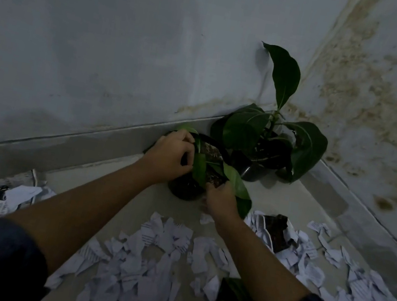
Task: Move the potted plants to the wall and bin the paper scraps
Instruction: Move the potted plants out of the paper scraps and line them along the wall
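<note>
Two hands, left hand (170,154) and right hand (220,199), grip the small potted plant (205,167) by its rim near the wall (103,54); lower it level beside the corner plant (268,141).

Small black potted plant (197,174) gripped between left hand (171,155) and right hand (222,199), larger potted plant (264,146) just beyond in the corner, torn paper scraps (144,268) strewn behind the hands.

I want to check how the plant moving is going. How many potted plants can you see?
2 for sure: a tall plant in the corner, and a small plant beside it, held by both hands. A dark pot-like shape at the bottom edge may be a third.
</note>
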The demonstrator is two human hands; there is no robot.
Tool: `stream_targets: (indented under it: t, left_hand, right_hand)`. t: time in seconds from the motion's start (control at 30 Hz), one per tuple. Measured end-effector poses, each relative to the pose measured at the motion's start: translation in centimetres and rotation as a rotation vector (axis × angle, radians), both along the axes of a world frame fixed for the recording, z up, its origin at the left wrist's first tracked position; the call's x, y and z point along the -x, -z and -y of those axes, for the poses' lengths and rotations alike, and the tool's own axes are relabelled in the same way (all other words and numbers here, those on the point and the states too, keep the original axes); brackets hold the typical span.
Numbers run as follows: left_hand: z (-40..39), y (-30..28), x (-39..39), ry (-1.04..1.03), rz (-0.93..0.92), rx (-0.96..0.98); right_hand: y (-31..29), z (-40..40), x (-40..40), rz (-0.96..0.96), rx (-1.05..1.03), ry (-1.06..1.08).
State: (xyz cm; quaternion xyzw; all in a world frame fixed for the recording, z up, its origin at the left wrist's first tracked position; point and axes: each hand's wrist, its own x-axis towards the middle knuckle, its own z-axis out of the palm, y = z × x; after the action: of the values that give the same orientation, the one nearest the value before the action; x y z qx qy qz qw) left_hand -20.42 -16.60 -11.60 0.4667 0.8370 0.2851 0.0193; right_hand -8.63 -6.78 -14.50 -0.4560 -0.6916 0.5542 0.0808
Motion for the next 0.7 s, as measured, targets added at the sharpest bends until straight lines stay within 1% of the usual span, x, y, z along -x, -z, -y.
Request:
stream_targets:
  t: [0.07, 0.13, 0.23, 0.27, 0.37, 0.43, 0.5, 0.6, 0.7]
  left_hand:
    - [-0.7, 0.2, 0.1, -0.013, -0.009, 0.027]
    - [-1.2, 0.4, 0.3, -0.03, 0.051, 0.149]
    - [-1.1, 0.1, 0.7, -0.016, 0.143, 0.347]
    - [-1.0, 0.0, 0.6, 0.004, 0.156, 0.398]
    - [-0.5, -0.2, 0.3, 0.059, 0.148, 0.5]
    - [0.2, 0.1, 0.0, 0.079, 0.119, 0.529]
    - [1.4, 0.4, -0.5, 0.075, 0.105, 0.514]
    - [3.3, 0.3, -2.1, 0.054, 0.184, 0.458]
    - [4.2, 0.1, -4.6, 0.075, 0.24, 0.498]
  right_hand:
    - [-0.3, -0.3, 0.0, -0.014, 0.096, -0.077]
    - [-0.3, -0.6, 0.0, -0.05, 0.16, -0.141]
    - [-0.4, -1.0, 0.1, -0.066, 0.177, -0.203]
    - [-0.3, -1.2, 0.1, -0.043, 0.154, -0.231]
    - [-0.8, -1.7, -0.7, 0.093, -0.021, -0.356]
    - [-1.0, -1.6, -1.7, 0.138, -0.066, -0.409]
    - [-1.6, -1.6, -2.7, 0.19, -0.096, -0.472]
    - [-2.9, -1.7, -4.8, 0.252, -0.12, -0.588]
    - [-4.0, -2.6, -7.5, 0.288, -0.1, -0.645]
